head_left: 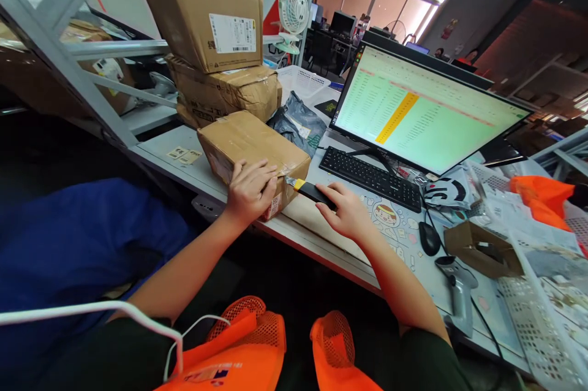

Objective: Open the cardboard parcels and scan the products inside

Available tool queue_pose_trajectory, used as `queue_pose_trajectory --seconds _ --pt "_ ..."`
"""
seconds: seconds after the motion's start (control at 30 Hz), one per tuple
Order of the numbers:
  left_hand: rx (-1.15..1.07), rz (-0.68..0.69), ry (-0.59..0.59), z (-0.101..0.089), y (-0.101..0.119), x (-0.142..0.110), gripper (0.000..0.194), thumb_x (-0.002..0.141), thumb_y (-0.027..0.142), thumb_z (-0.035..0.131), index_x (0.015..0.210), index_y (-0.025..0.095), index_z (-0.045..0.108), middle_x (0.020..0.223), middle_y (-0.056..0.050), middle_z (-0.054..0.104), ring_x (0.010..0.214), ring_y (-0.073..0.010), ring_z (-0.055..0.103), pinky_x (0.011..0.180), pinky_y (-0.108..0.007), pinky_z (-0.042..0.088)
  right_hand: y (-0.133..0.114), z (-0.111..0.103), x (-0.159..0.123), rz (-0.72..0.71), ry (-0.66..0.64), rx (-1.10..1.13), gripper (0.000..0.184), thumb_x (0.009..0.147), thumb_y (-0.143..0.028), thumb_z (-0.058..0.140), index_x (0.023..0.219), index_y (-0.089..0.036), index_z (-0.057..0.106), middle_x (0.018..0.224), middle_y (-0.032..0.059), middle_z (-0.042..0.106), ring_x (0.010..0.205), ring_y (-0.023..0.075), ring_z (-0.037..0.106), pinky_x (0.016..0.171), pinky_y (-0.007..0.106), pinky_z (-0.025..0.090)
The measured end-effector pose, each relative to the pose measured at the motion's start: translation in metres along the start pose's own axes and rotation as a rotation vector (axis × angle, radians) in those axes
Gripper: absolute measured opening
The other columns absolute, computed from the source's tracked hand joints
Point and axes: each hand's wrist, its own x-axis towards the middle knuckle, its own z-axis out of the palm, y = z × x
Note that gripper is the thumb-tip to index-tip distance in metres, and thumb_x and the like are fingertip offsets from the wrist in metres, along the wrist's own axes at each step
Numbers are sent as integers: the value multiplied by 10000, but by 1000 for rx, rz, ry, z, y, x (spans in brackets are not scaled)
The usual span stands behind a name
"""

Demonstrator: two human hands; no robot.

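A taped brown cardboard box (257, 140) sits at the edge of the desk. My left hand (250, 192) rests on its near upper edge, fingers stretched out flat against the cardboard. In my right hand (342, 210) is a utility knife (315, 192) with a black and yellow handle. Its blade points left and meets the near right part of the box's top edge, close to my left fingers. How deep the tip goes, I cannot tell.
Two more boxes (236, 26) are stacked behind, beside a grey plastic bag (298, 124). To the right stand a monitor (427, 109), a keyboard (370, 176), a mouse (429, 238), a barcode scanner (459, 293) and a white basket (535, 330). A metal frame (87, 78) rises at left.
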Motion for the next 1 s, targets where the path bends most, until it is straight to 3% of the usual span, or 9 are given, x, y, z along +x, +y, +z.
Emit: queue_pose_trajectory --seconds 0.17,0.3,0.53,0.77,1.0 --pt "-7 80 95 3 4 -5 143 998 140 611 1027 197 739 1071 -73 822 1040 -256 794 1148 -494 432 2 3 16 -40 -12 -45 485 1069 -426 516 1480 -199 636 1185 148 685 1010 273 685 893 412 593" --pt "0 65 88 1 3 -5 134 1004 158 613 991 203 738 1048 -66 825 1023 -249 798 1155 -490 437 25 -5 23 -54 -41 -31 460 1055 -425 535 1452 -238 671 1177 126 693 988 257 689 878 386 587" --pt "30 40 83 -4 7 -5 129 1007 172 608 956 202 722 1011 -69 827 1002 -252 804 1125 -486 469 95 -42 11 245 221 -105 478 1009 -461 566 1371 -196 728 1176 144 716 981 292 699 870 433 586" --pt "94 -35 22 -1 4 4 229 1041 258 551 930 206 745 987 -94 825 987 -258 806 1053 -482 536 84 -75 -10 195 212 55 440 1035 -463 560 1366 -223 723 1189 112 728 1033 275 709 892 419 583" --pt "63 -21 132 -19 1 10 210 1042 242 578 923 183 741 960 -102 822 963 -251 806 956 -435 607 85 -101 -25 197 209 100 438 1041 -459 550 1373 -234 726 1166 102 733 1003 268 712 862 410 582"
